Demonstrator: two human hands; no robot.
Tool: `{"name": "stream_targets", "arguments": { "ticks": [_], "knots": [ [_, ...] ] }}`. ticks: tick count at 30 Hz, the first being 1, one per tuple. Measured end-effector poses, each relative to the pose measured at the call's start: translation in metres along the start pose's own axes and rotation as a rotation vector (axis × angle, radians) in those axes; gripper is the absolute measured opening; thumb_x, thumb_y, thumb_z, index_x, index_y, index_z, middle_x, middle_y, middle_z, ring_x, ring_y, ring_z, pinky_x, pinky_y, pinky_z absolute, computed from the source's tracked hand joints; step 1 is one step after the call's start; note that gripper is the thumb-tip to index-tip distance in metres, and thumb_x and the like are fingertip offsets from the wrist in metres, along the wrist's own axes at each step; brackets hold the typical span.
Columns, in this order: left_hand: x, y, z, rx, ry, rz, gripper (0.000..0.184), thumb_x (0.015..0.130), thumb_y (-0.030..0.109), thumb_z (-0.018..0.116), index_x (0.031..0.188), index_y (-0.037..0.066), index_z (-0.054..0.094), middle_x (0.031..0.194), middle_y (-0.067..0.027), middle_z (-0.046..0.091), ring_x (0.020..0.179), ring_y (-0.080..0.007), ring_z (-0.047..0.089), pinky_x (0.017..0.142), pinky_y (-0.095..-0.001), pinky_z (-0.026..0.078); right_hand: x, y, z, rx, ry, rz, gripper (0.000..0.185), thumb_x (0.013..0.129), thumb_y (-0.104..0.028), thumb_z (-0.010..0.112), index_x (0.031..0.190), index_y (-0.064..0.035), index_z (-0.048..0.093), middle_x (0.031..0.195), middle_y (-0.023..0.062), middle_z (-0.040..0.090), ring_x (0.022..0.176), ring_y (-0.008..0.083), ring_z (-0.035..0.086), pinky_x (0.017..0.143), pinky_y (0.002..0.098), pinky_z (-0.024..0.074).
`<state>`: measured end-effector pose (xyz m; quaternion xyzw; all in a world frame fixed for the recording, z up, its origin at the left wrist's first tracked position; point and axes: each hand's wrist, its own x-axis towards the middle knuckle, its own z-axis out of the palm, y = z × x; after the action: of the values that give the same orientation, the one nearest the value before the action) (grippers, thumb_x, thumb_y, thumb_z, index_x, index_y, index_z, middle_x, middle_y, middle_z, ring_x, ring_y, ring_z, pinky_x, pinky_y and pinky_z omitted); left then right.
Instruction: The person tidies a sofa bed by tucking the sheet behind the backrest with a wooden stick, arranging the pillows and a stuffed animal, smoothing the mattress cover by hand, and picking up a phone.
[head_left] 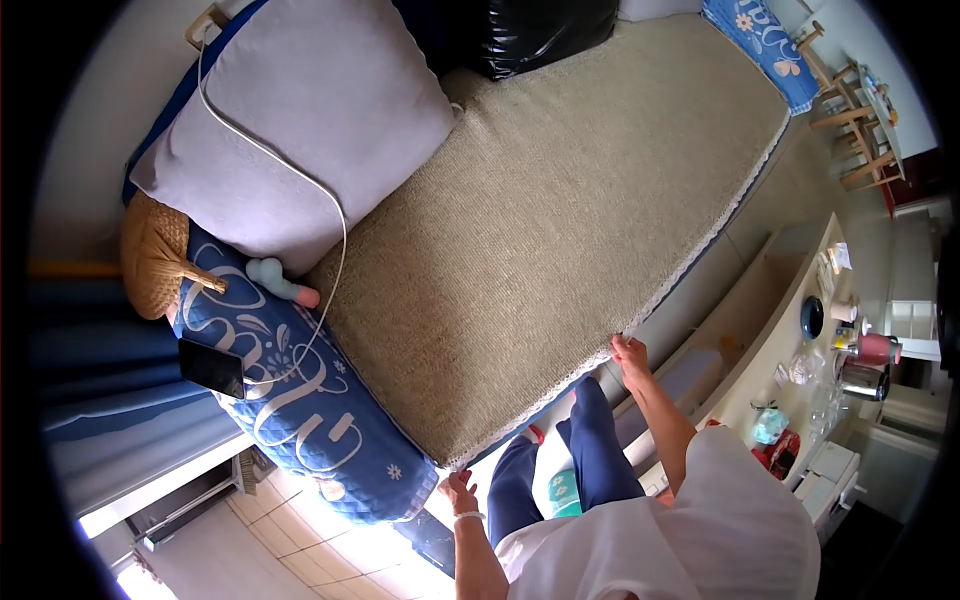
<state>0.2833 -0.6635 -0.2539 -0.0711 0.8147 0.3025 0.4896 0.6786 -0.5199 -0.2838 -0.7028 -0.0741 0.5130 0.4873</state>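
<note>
A beige woven sofa cover [560,200] with a pale lace edge lies over the seat. At its near corner, by the blue armrest cover [290,400], my left hand [459,492] pinches the lace trim. Farther right along the same front edge, my right hand [629,360] grips the trim between thumb and fingers. Between the two hands the edge runs fairly straight along the seat front. My legs in dark blue trousers stand right below it.
On the armrest lie a phone [211,368] with a white charging cable, a light-blue massager-like object [282,283] and a woven fan [155,255]. A large grey cushion [300,110] leans at the back, near a black bag [548,35]. A cluttered coffee table [740,400] stands behind my right arm.
</note>
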Motion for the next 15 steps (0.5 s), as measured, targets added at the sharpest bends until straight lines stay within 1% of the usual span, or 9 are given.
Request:
{"name": "stream_targets", "arguments": {
  "ticks": [3,4,5,7,8,9,12,13,15],
  "knots": [
    [0.005,-0.005,-0.002,-0.007,0.004,-0.008,0.028,0.076,0.026,0.050,0.093,0.004,0.048,0.092,-0.0087,0.059,0.085,-0.0201,0.059,0.063,-0.0393,0.046,-0.003,-0.024,-0.002,-0.191,-0.007,0.192,0.024,0.077,-0.029,0.065,0.074,-0.0074,0.057,0.067,0.0010,0.058,0.056,0.0103,0.054,0.051,0.0261,0.0413],
    [0.009,-0.005,-0.005,0.009,0.006,-0.051,0.031,0.077,0.026,0.050,0.099,0.006,0.045,0.097,-0.0090,0.057,0.090,-0.0202,0.057,0.065,-0.0391,0.046,0.000,-0.031,-0.004,-0.316,0.030,0.219,0.021,0.075,-0.024,0.063,0.072,-0.0055,0.055,0.064,0.0076,0.059,0.049,0.0197,0.056,0.047,0.0341,0.0426],
    [0.010,-0.002,-0.011,0.006,0.010,-0.057,0.031,0.077,0.026,0.050,0.099,0.006,0.045,0.097,-0.0090,0.057,0.090,-0.0202,0.057,0.065,-0.0391,0.046,-0.001,-0.042,-0.001,-0.323,0.028,0.222,0.021,0.075,-0.024,0.063,0.072,-0.0055,0.055,0.064,0.0076,0.059,0.049,0.0197,0.056,0.047,0.0341,0.0426],
    [0.012,0.004,-0.014,0.041,-0.132,-0.110,0.029,0.076,0.026,0.051,0.098,0.007,0.044,0.096,-0.0092,0.057,0.090,-0.0210,0.057,0.066,-0.0397,0.045,-0.004,-0.082,0.011,-1.326,0.092,-0.525,0.016,0.073,-0.017,0.060,0.071,-0.0031,0.054,0.066,0.0145,0.058,0.055,0.0296,0.056,0.052,0.0401,0.0441],
    [0.012,0.005,-0.010,0.007,-0.078,-0.092,0.018,0.078,0.014,0.048,0.094,0.006,0.050,0.083,-0.0097,0.060,0.084,-0.0244,0.060,0.070,-0.0463,0.046,0.001,-0.110,0.034,-1.328,0.090,-0.653,0.014,0.072,-0.015,0.059,0.072,-0.0023,0.053,0.068,0.0165,0.057,0.060,0.0326,0.056,0.056,0.0413,0.0444],
    [0.016,0.001,-0.009,0.008,-0.071,-0.101,0.018,0.078,0.014,0.048,0.094,0.006,0.050,0.083,-0.0097,0.060,0.084,-0.0244,0.060,0.070,-0.0463,0.046,0.015,-0.138,0.068,-1.327,0.087,-0.773,0.012,0.072,-0.012,0.058,0.072,-0.0014,0.053,0.071,0.0184,0.057,0.065,0.0356,0.055,0.059,0.0425,0.0447],
    [0.034,-0.010,-0.002,-0.129,-0.011,-0.087,0.015,0.077,0.006,0.050,0.092,0.006,0.052,0.083,-0.0100,0.062,0.070,-0.0242,0.062,0.054,-0.0323,0.050,0.079,-0.190,0.181,-1.089,-0.088,-1.287,0.031,0.081,-0.019,0.056,0.105,0.0009,0.053,0.097,0.0165,0.057,0.090,0.0315,0.055,0.078,0.0381,0.0456],
    [0.031,-0.006,0.001,-0.177,0.042,-0.109,0.016,0.075,0.004,0.051,0.091,0.006,0.051,0.083,-0.0121,0.061,0.066,-0.0257,0.063,0.049,-0.0324,0.051,0.095,-0.207,0.222,-1.150,-0.197,-1.254,0.039,0.084,-0.023,0.052,0.113,0.0035,0.048,0.113,0.0196,0.052,0.105,0.0320,0.049,0.092,0.0372,0.0387],
    [0.025,-0.004,0.002,-0.251,0.050,-0.038,0.019,0.073,0.000,0.051,0.091,0.005,0.050,0.081,-0.0141,0.061,0.066,-0.0278,0.063,0.049,-0.0344,0.053,0.156,-0.213,0.285,-1.425,-0.215,-1.245,0.057,0.089,-0.035,0.040,0.129,0.0046,0.030,0.137,0.0201,0.027,0.127,0.0311,0.027,0.105,0.0401,0.0211]
  ]
}}
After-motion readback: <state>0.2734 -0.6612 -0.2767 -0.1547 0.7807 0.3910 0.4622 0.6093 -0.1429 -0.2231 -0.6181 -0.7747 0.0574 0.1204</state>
